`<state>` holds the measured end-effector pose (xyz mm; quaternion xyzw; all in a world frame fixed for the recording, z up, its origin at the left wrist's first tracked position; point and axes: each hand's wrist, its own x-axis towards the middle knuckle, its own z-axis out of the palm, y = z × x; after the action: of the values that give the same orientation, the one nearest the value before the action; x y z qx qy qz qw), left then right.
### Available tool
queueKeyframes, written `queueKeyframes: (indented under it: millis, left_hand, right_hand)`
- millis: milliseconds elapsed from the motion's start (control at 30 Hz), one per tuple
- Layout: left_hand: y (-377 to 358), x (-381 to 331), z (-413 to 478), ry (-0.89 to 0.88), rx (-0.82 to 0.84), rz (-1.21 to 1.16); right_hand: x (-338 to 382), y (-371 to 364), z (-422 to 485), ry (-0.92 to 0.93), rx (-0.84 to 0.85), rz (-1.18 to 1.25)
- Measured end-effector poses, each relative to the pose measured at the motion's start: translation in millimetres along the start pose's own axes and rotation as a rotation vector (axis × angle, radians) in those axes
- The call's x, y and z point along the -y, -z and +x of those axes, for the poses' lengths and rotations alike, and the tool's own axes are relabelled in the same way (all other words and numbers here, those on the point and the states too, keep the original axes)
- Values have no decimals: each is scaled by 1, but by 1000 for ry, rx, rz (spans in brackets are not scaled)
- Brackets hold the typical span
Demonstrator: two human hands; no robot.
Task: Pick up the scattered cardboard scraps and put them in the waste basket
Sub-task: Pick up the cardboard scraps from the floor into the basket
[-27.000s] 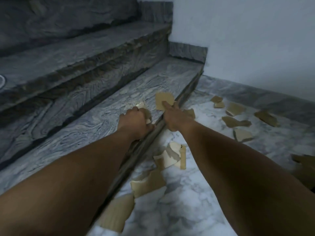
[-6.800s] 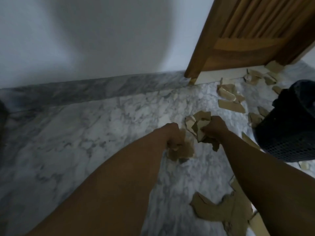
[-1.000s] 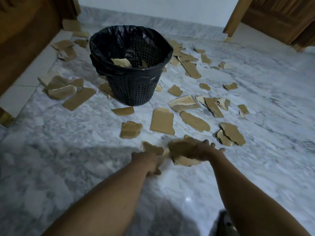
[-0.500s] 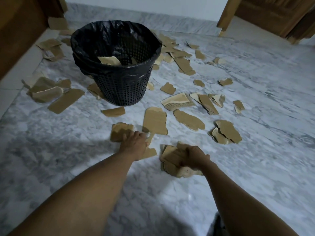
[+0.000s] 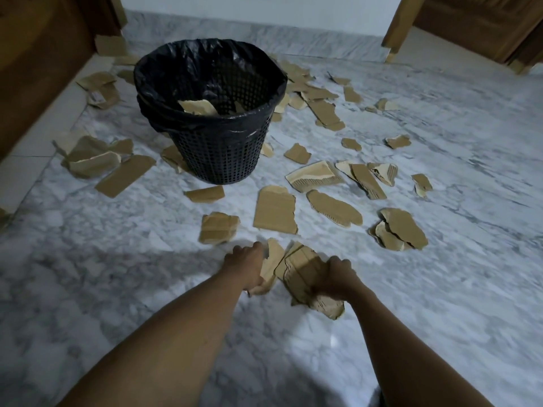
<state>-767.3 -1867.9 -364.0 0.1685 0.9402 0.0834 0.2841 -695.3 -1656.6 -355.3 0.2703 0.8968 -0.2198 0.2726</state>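
Half a second ago the left hand (image 5: pixel 245 267) lay stretched forward on the squarish brown cardboard scrap (image 5: pixel 219 227). It has since drawn back clear of that scrap and grips a pale narrow cardboard scrap (image 5: pixel 271 264), close beside the right hand (image 5: pixel 335 277). The right hand's bundle of torn brown cardboard scraps (image 5: pixel 305 271), then pressed low towards the grey-veined marble floor (image 5: pixel 117 274), is now tipped up with its broad face showing. Since 27 seconds ago the person has gone from the grey stone steps, along the wall, to face the black mesh waste basket (image 5: pixel 223 148).
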Motion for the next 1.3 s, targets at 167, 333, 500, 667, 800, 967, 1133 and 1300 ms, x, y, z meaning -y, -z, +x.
queueKeyframes:
  millis: [167, 333, 500, 667, 800, 967, 1133, 1300]
  left_hand:
    - [8, 19, 10, 75, -21, -121]
    - [45, 64, 32, 219, -110, -93]
    - [53, 88, 48, 198, 11, 9]
    - [51, 93, 52, 134, 85, -149]
    - [55, 56, 57, 61, -4, -686]
    - [64, -1, 105, 109, -237, -695]
    - [37, -45, 129, 309, -188, -398]
    - [39, -57, 133, 598, -173, -176]
  right_hand:
    - [10, 6, 0, 50, 97, 109]
    - [21, 25, 13, 67, 125, 323]
    - [26, 55, 33, 94, 32, 427]
    - [30, 91, 92, 119, -144, 172]
    - [22, 92, 160, 52, -87, 18]
    - [25, 101, 145, -45, -114, 12]
    - [23, 96, 143, -69, -126, 255]
    - [34, 87, 109, -78, -45, 386]
